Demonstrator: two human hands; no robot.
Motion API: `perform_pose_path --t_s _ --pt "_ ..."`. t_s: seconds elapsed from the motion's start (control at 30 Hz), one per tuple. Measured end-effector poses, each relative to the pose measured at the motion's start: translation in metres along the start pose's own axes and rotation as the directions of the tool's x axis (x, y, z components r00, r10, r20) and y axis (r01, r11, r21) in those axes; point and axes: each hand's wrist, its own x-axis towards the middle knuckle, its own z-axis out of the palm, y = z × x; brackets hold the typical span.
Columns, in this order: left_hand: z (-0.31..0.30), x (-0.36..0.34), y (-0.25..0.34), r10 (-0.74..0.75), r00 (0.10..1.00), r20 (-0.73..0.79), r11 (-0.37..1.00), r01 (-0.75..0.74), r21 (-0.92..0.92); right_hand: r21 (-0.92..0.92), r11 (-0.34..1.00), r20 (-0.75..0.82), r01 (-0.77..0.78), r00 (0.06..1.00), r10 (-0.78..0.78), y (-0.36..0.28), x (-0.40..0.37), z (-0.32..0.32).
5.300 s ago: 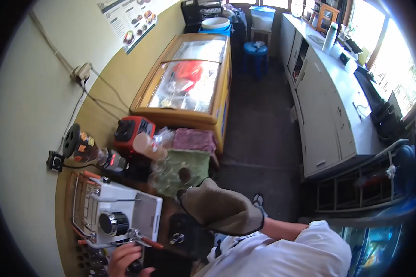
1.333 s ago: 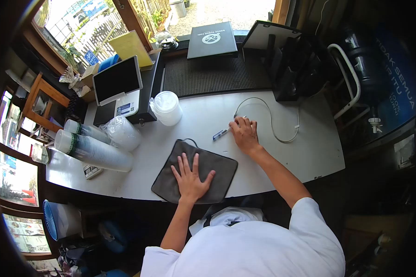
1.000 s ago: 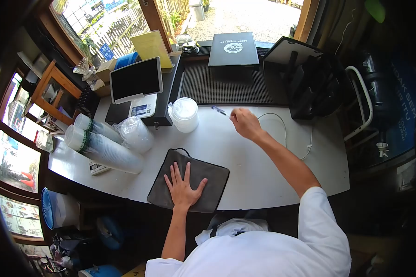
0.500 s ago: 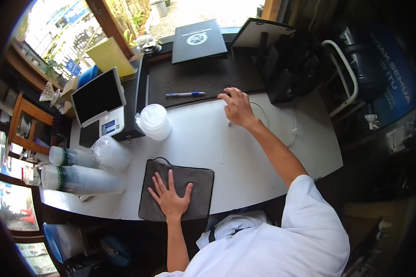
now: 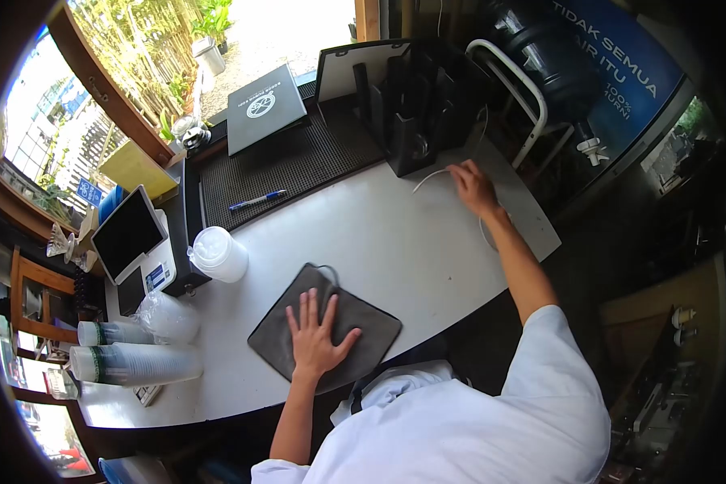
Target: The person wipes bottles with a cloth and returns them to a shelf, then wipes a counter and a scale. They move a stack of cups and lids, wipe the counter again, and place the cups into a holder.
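1. On the table's (image 5: 339, 250) right side, white cable (image 5: 430, 178) sits at right hand (image 5: 474, 187) fingertips; hand looks pinched on it.
2. Cable's visible tip points left, just beside black rack (image 5: 415, 133); right hand nearer, left well apart.
3. Left hand (image 5: 319, 345) spread flat on grey cloth (image 5: 369, 321), near front edge.
4. Pen (image 5: 257, 200) on black mat (image 5: 319, 161), left of right hand.

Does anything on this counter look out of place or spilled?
I see no spill on the counter. The white cable looks a bit stray: one end pokes out from the right hand, apparently plugged into nothing. The blue-and-white pen lies loose on the black mat, perhaps misplaced.
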Motion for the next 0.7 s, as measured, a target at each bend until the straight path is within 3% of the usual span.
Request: perform_pose_path --t_s 0.13,0.17,0.23,0.27,0.3,0.37,0.43,0.53,0.6,0.7 --pt "-0.003 0.053 -0.008 0.217 0.975 0.05 0.975 -0.213 -0.07 0.113 0.987 -0.127 -0.115 0.984 0.129 0.023 0.02 -0.043" --pt "-0.002 0.073 -0.015 0.138 0.99 0.008 0.99 -0.138 -0.027 0.139 0.98 -0.164 -0.145 0.972 0.167 0.022 0.022 -0.059" --pt "0.015 0.115 -0.027 -0.1 0.993 -0.058 0.995 0.101 0.011 0.379 0.913 -0.186 -0.149 0.955 0.233 0.02 0.018 -0.084" --pt "0.027 0.133 -0.017 -0.126 0.988 -0.084 0.99 0.13 0.047 0.489 0.861 -0.2 -0.139 0.943 0.266 0.02 0.019 -0.097" --pt "0.039 0.145 0.004 -0.149 0.982 -0.113 0.984 0.158 0.081 0.471 0.874 -0.216 -0.12 0.945 0.246 0.027 0.02 -0.113" --pt "0.052 0.155 0.067 0.122 0.989 -0.084 0.991 -0.118 0.057 0.437 0.896 -0.243 -0.083 0.948 0.207 0.042 0.024 -0.146" --pt "0.069 0.157 0.133 0.415 0.909 -0.042 0.907 -0.417 -0.055 0.357 0.928 -0.196 -0.111 0.962 0.191 0.04 0.035 -0.192" --pt "0.075 0.181 0.176 0.6 0.799 0.03 0.793 -0.589 -0.157 0.297 0.953 -0.235 -0.054 0.964 0.128 0.039 0.058 -0.255" --pt "0.077 0.213 0.168 0.47 0.882 -0.023 0.88 -0.47 -0.067 0.312 0.928 -0.182 -0.204 0.946 0.269 0.025 0.074 -0.306" --pt "0.089 0.254 0.156 0.192 0.975 -0.109 0.98 -0.196 -0.028 0.297 0.947 -0.264 -0.12 0.943 0.203 0.033 0.09 -0.359"
